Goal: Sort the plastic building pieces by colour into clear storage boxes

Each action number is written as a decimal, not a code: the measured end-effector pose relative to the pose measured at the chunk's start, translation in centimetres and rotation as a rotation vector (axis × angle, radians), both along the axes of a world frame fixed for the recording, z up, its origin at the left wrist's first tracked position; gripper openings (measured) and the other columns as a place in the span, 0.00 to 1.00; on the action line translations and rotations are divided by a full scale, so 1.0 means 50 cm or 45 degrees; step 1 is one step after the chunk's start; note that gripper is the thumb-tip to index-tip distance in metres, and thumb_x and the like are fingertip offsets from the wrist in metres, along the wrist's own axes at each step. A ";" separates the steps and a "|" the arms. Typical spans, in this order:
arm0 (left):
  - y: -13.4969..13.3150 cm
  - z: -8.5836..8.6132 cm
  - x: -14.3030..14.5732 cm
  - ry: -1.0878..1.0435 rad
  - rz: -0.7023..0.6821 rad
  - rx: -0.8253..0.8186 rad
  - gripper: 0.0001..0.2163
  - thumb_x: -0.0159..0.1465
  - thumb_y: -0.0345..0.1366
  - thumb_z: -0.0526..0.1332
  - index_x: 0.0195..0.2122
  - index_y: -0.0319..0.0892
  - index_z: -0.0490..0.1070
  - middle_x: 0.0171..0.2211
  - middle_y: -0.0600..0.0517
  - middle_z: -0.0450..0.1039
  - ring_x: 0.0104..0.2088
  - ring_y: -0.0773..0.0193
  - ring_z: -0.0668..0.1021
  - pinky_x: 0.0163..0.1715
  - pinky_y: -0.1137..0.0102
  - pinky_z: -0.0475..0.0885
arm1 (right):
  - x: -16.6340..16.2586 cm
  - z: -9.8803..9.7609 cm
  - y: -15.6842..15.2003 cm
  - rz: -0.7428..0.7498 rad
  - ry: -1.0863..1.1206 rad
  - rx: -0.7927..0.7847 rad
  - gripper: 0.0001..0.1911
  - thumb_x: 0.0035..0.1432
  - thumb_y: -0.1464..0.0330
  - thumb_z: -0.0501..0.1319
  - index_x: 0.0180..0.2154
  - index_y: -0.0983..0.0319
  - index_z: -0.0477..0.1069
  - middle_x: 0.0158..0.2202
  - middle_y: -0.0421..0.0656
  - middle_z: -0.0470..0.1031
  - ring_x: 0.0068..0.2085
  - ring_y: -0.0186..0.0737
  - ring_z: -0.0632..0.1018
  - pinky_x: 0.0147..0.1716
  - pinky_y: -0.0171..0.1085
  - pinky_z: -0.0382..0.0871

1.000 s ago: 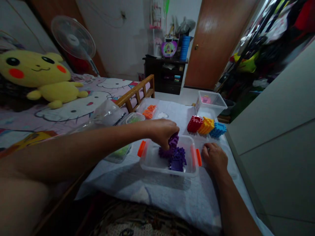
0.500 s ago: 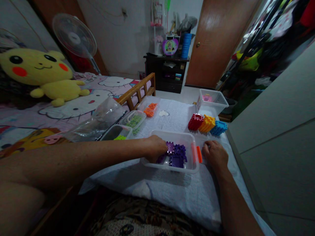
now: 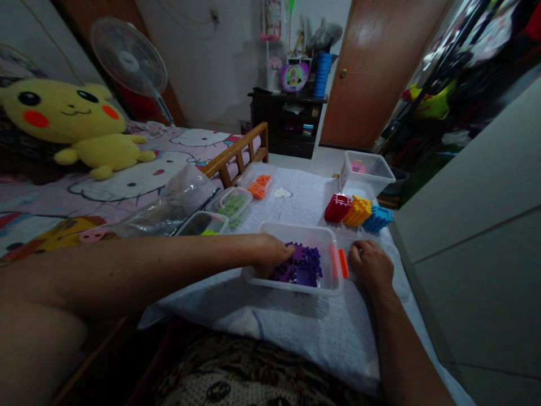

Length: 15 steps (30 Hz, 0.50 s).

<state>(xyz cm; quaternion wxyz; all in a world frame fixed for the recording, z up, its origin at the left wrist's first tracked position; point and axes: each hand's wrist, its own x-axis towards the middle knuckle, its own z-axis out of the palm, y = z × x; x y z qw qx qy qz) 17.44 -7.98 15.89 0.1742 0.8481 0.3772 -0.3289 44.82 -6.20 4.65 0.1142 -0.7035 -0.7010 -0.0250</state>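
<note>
A clear plastic box (image 3: 323,290) with a raised orange latch (image 3: 344,264) sits on the cloth before me. Several purple interlocking plastic tiles (image 3: 306,275) lie inside it. My left hand (image 3: 270,254) reaches in over the box's left side, its fingers closed on a purple tile (image 3: 298,251) among the others; part of its grip is hidden. To the right of the box, my right hand (image 3: 372,264) rests on the cloth with fingers curled and nothing visible in them.
Rows of red tiles (image 3: 337,208), yellow tiles (image 3: 357,211) and blue tiles (image 3: 377,218) stand behind the box. A clear bin (image 3: 367,177) is farther back. Containers with green pieces (image 3: 233,206) and orange pieces (image 3: 259,187) line the left, near a wooden rail (image 3: 236,155).
My left hand has lowered the purple tile, which was tilted up, so it now lies flatter among the others. My right hand stays in place beside the box.
</note>
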 end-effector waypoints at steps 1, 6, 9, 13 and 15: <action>0.002 0.004 0.002 0.022 0.004 -0.027 0.43 0.47 0.36 0.71 0.64 0.37 0.55 0.48 0.35 0.76 0.43 0.47 0.79 0.39 0.64 0.73 | 0.000 -0.001 0.000 -0.002 -0.001 -0.001 0.15 0.65 0.66 0.53 0.41 0.61 0.78 0.41 0.46 0.77 0.40 0.40 0.75 0.35 0.36 0.60; 0.011 0.023 0.003 -0.005 -0.013 0.010 0.32 0.53 0.38 0.67 0.59 0.40 0.64 0.46 0.36 0.77 0.41 0.47 0.79 0.37 0.63 0.73 | 0.003 -0.005 0.002 -0.001 -0.003 -0.013 0.15 0.65 0.65 0.53 0.41 0.61 0.78 0.41 0.45 0.77 0.41 0.41 0.75 0.34 0.37 0.59; 0.007 0.024 0.005 -0.051 0.004 0.116 0.21 0.59 0.37 0.62 0.54 0.42 0.69 0.45 0.38 0.78 0.41 0.49 0.80 0.36 0.63 0.73 | 0.003 -0.005 0.003 -0.001 -0.007 -0.007 0.15 0.65 0.66 0.53 0.40 0.61 0.78 0.42 0.45 0.77 0.41 0.41 0.74 0.34 0.37 0.58; -0.005 0.013 0.012 -0.061 0.022 0.159 0.15 0.63 0.36 0.58 0.51 0.41 0.73 0.44 0.38 0.79 0.39 0.50 0.80 0.35 0.64 0.72 | 0.002 -0.003 0.001 -0.003 -0.008 -0.008 0.15 0.65 0.66 0.53 0.41 0.61 0.78 0.41 0.46 0.77 0.40 0.41 0.74 0.34 0.37 0.58; -0.010 0.006 0.012 -0.058 0.024 0.163 0.14 0.62 0.34 0.59 0.49 0.40 0.75 0.42 0.37 0.79 0.38 0.49 0.80 0.34 0.63 0.73 | 0.002 -0.002 0.000 0.003 -0.003 -0.002 0.14 0.64 0.66 0.54 0.42 0.61 0.78 0.41 0.46 0.77 0.40 0.40 0.74 0.33 0.37 0.58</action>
